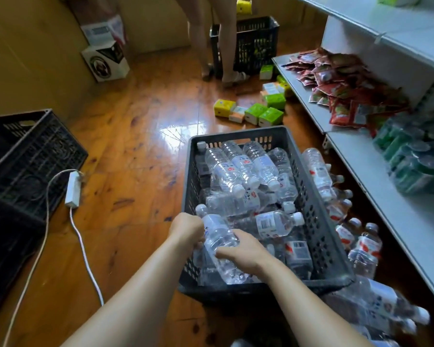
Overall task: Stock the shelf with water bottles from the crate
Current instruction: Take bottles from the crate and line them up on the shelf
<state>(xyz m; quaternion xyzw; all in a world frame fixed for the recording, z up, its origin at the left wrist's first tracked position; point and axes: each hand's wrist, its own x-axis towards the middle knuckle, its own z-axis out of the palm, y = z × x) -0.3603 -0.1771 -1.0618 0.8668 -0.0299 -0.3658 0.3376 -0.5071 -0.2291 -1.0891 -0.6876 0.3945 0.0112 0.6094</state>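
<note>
A dark grey plastic crate (318,214) stands on the wooden floor, filled with several clear water bottles lying on their sides. Both hands reach into its near left corner. My left hand (187,227) and my right hand (243,249) grip the same clear water bottle (219,237), one on each side. More water bottles (321,175) lie and stand on the floor between the crate and the white shelf (396,209) at the right.
The shelf holds red snack packets (341,81) and green drink packs (411,156). Tissue packs (258,112) lie scattered on the floor. A person's legs (226,38) stand by a black basket (256,43). Black crates (25,156) and a power strip (73,189) are at left.
</note>
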